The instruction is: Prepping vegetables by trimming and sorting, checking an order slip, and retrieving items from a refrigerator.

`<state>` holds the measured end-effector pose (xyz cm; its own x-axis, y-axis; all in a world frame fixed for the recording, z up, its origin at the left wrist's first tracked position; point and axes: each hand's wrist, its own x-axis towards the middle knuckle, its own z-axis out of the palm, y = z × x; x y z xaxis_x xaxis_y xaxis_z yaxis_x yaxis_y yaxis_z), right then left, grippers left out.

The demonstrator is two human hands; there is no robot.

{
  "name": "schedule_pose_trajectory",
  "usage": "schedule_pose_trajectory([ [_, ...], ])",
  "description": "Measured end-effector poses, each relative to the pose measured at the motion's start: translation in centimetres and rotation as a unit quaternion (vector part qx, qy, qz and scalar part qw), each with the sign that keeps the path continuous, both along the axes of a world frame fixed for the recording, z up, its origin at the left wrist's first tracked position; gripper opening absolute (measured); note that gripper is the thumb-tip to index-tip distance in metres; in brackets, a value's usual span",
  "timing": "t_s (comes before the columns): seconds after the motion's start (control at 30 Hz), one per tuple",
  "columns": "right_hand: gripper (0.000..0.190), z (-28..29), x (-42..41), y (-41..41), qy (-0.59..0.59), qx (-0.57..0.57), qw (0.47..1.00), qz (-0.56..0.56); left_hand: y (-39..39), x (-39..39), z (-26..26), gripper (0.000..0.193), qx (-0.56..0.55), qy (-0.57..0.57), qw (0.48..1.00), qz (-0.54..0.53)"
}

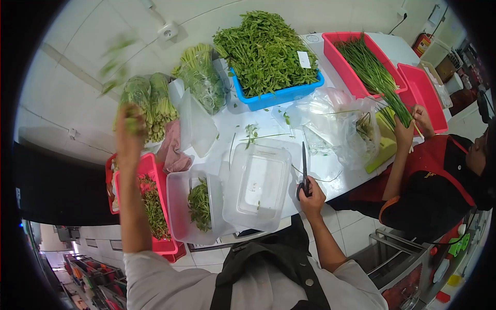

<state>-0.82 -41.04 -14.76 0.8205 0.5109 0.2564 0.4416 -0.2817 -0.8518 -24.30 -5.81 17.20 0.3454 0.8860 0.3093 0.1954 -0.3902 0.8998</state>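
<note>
My left hand (131,128), blurred by motion, is raised at the left with green stems in its grip. Blurred leaves (116,64) show above it. My right hand (313,197) holds black scissors (304,170) by the handles, blades pointing away from me. Left of the scissors lies a clear plastic container (256,190) with small plant scraps in it. Beside that, a translucent bin (178,209) holds leafy greens (200,205). A pink basket (161,182) with cut stems (155,213) sits under my left forearm.
A blue tub (279,99) heaped with leafy greens (267,54) stands at the back. Bagged greens (203,77) and a pink cloth (174,149) lie left. Plastic bags (329,112) cover the right. There a co-worker's hands (405,130) hold green onions (399,104) near pink tubs (422,97).
</note>
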Motion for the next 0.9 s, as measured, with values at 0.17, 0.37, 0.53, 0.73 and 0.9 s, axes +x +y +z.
schedule_pose_trajectory([
  [0.17,0.042,0.2,-0.6,0.5,0.012,0.020,1.000,0.004,2.5,-17.8,-0.6,0.009,-0.012,0.033,0.990,0.137],
  [0.37,0.041,0.7,-0.8,0.5,0.039,-0.018,0.998,-0.039,-0.6,-24.2,-11.8,0.052,0.114,0.657,0.698,0.261],
  [0.53,0.040,1.4,-0.9,1.2,0.008,-0.004,0.999,-0.037,-5.8,-9.1,-8.2,0.039,0.161,0.258,0.953,0.017],
  [0.73,0.042,1.3,-1.0,1.0,0.024,-0.002,0.999,-0.049,-13.2,9.1,-16.6,0.025,0.116,0.447,0.786,-0.412],
  [0.9,0.043,0.9,-0.9,0.8,-0.004,0.006,1.000,-0.028,-13.8,13.9,-22.6,0.026,0.229,0.578,0.719,-0.311],
])
